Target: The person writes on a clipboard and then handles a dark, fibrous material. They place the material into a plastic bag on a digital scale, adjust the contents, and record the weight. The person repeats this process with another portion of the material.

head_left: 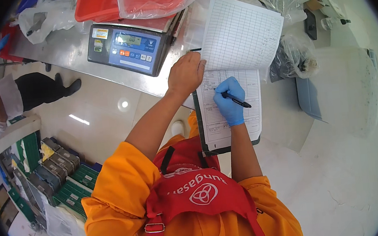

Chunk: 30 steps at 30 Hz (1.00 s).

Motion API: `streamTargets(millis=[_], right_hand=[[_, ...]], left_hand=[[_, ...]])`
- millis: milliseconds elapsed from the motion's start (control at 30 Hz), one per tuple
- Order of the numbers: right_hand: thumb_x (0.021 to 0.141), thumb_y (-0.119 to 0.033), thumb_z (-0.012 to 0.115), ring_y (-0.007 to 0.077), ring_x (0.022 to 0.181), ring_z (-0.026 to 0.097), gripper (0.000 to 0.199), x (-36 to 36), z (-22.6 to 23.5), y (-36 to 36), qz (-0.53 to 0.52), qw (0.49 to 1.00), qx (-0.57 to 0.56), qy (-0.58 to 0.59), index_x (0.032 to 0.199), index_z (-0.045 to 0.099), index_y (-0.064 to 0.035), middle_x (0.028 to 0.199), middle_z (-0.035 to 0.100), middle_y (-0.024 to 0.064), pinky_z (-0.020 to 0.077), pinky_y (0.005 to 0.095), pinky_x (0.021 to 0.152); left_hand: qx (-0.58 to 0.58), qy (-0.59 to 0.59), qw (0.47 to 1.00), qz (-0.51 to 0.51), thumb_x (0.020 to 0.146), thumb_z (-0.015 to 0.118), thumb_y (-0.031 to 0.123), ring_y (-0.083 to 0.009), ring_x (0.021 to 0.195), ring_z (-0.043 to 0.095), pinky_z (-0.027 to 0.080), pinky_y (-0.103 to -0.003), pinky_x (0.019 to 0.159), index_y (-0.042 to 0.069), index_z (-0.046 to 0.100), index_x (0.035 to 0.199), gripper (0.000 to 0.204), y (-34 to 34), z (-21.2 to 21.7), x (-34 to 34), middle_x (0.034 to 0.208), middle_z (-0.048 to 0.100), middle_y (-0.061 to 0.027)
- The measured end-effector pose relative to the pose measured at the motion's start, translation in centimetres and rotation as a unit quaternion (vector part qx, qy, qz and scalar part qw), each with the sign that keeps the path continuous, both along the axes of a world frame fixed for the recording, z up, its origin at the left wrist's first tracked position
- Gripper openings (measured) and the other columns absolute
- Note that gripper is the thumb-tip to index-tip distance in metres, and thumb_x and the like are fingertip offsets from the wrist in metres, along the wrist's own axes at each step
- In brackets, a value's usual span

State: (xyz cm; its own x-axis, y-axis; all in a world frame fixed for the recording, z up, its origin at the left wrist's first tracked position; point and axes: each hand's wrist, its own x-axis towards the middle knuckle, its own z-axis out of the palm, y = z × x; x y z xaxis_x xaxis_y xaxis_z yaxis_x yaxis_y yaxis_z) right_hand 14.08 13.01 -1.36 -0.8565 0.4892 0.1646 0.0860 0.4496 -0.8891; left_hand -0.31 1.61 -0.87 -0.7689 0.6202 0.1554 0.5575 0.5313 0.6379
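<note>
My right hand [230, 101], in a blue glove, grips a black pen [238, 99] over a printed form [252, 91]. The form lies on a dark clipboard [202, 132], which juts past the metal table's front edge. My bare left hand [187, 72] is closed at the clipboard's upper left edge, the thumb against the papers; its fingertips are partly hidden. Above the form, a gridded sheet with handwriting [242, 33] is folded back over the table. Left of that hand stands a weighing scale [130, 51] with a blue panel and a lit display.
Red plastic trays [96, 6] sit behind the scale on the metal table [64, 50]. A plastic bag [297, 57] and a translucent bin [341, 89] are to the right. Green and grey crates [59, 169] are stacked at lower left. Another person [11, 96] stands at far left.
</note>
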Motion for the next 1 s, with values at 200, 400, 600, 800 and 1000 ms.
streamTargets(millis=[200,400,600,800,1000], right_hand=[[0.068,0.005,0.064,0.0193,0.063,0.056,0.016,0.20,-0.40,0.13,0.001,1.000,0.002,0.019,0.075,0.056,-0.0068,0.075,0.054,0.0070,0.0466,0.0305,0.057],[0.068,0.005,0.064,0.0198,0.061,0.055,0.016,0.28,-0.56,0.20,0.011,1.000,0.013,0.022,0.075,0.056,-0.0067,0.074,0.054,0.0070,0.0461,0.0311,0.057],[0.067,0.006,0.064,0.0192,0.060,0.054,0.016,0.17,-0.24,0.16,-0.007,1.000,0.016,0.023,0.074,0.055,-0.0066,0.074,0.053,0.0068,0.0457,0.0309,0.056],[0.067,0.007,0.063,0.0193,0.060,0.053,0.017,-0.05,-0.05,-0.04,-0.010,1.000,0.014,0.019,0.074,0.055,-0.0062,0.074,0.052,0.0067,0.0454,0.0304,0.055],[0.066,0.007,0.063,0.0195,0.060,0.053,0.018,0.03,-0.49,0.02,-0.007,0.999,0.030,0.044,0.073,0.054,-0.0066,0.073,0.052,0.0064,0.0448,0.0304,0.054]], left_hand=[[0.004,-0.007,1.000,-0.001,0.096,0.055,0.023,-0.0365,0.088,0.062,0.051,-0.046,0.077,0.002,0.054,0.092,0.021,0.04,-0.01,-0.05,0.091,0.061,-0.0169],[-0.005,0.001,1.000,-0.004,0.096,0.055,0.024,-0.0363,0.088,0.063,0.052,-0.047,0.078,0.002,0.055,0.093,0.022,0.03,-0.34,-0.10,0.092,0.062,-0.0169],[0.007,0.002,1.000,-0.003,0.096,0.055,0.023,-0.0364,0.088,0.063,0.052,-0.046,0.078,0.002,0.055,0.094,0.021,0.03,-0.06,-0.01,0.092,0.062,-0.0169],[0.004,0.000,1.000,-0.002,0.096,0.055,0.023,-0.0364,0.086,0.063,0.052,-0.046,0.076,0.002,0.055,0.093,0.021,0.07,-0.30,-0.06,0.091,0.062,-0.0171],[0.011,-0.001,1.000,0.005,0.096,0.055,0.023,-0.0370,0.086,0.062,0.052,-0.047,0.076,0.002,0.054,0.091,0.022,0.07,-0.21,0.00,0.090,0.061,-0.0168]])
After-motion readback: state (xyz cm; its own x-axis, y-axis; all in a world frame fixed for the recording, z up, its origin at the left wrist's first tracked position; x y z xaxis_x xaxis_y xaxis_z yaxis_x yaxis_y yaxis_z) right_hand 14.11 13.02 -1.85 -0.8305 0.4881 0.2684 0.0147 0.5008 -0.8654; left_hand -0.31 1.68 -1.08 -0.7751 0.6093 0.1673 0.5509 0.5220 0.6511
